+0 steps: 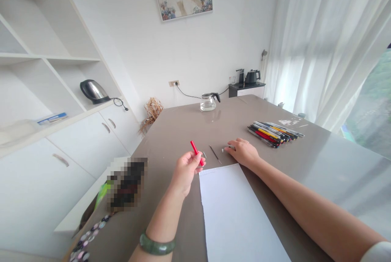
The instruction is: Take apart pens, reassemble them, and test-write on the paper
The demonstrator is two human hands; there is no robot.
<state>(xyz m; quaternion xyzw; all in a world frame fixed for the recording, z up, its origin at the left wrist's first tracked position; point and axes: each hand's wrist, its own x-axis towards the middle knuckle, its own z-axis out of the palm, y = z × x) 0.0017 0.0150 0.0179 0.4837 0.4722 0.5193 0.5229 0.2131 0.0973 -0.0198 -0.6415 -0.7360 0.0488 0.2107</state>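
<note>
My left hand (187,169) pinches a red pen barrel (195,150), held tilted above the table near the top edge of a white sheet of paper (238,213). My right hand (242,152) rests on the table beyond the paper's corner, fingers curled down around a small greyish piece that is mostly hidden. Between the hands lies a thin dark pen refill (215,154). A small pale bit (222,150) sits by my right fingertips, and a small spring-like part (204,155) is just behind my left fingers. Faint writing shows along the paper's top edge.
A pile of pens (271,133) lies right of my right hand, with white scraps (288,122) behind it. A glass pot (208,102) stands at the table's far end. At left are a blurred dark item (126,184) and a bead strand (90,235).
</note>
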